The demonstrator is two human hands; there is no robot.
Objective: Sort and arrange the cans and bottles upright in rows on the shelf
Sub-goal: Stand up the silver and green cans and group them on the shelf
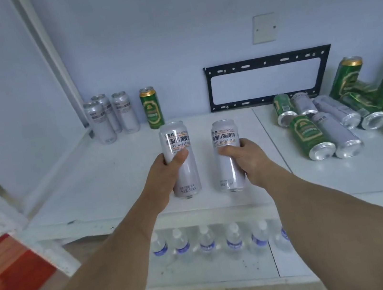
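Note:
My left hand (165, 174) grips a silver beer can (175, 134) upright above the white shelf (96, 185). My right hand (250, 158) grips a second silver can (224, 132), also upright, beside the first. Three silver cans (111, 117) and one green can (152, 108) stand upright in a row at the back left of the shelf. A heap of green and silver cans (329, 133) lies on its side at the right, with green cans (347, 75) leaning behind it.
A black metal bracket (265, 60) leans on the back wall. Several water bottles (208, 242) stand in a row on the lower shelf. A white post (54, 61) bounds the left side, and a red box (12, 268) sits on the floor at lower left.

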